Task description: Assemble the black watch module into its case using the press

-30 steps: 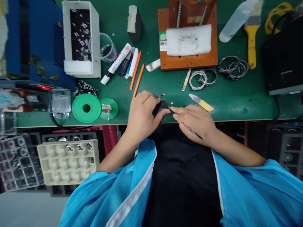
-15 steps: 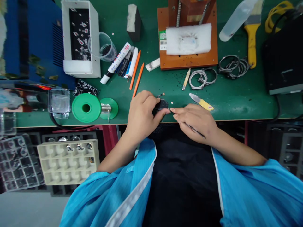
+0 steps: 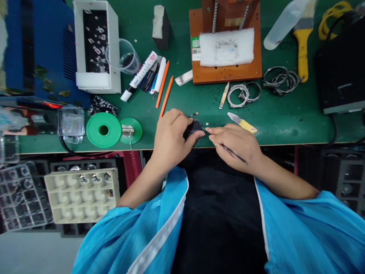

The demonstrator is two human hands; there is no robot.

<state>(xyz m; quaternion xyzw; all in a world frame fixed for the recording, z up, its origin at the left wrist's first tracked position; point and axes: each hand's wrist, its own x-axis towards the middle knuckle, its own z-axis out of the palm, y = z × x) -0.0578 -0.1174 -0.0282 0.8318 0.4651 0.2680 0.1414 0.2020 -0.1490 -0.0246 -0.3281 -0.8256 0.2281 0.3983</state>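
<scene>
My left hand (image 3: 172,139) is closed around a small dark rounded part (image 3: 196,126) near the table's front edge, thumb and fingers pinching it at its sides. A short strip with a copper-coloured tip sticks out beyond it. My right hand (image 3: 238,146) holds a thin dark metal tool (image 3: 235,155) like a pen. The tool's tip is at the right side of the dark part, close to my left thumb; whether it touches is too small to tell. A yellow-handled knife (image 3: 242,122) lies just beyond my right hand.
Green solder spool (image 3: 104,130), orange sticks (image 3: 163,83) and a paint marker (image 3: 139,76) lie on the left. An orange-brown press base (image 3: 228,74) stands ahead. Metal rings (image 3: 238,96), a yellow brush (image 3: 302,49) and a black box (image 3: 340,72) are right. A cream tray (image 3: 82,196) sits below left.
The right hand and its tool have shifted up very slightly at the dark part. The left hand keeps its hold in the same place.
</scene>
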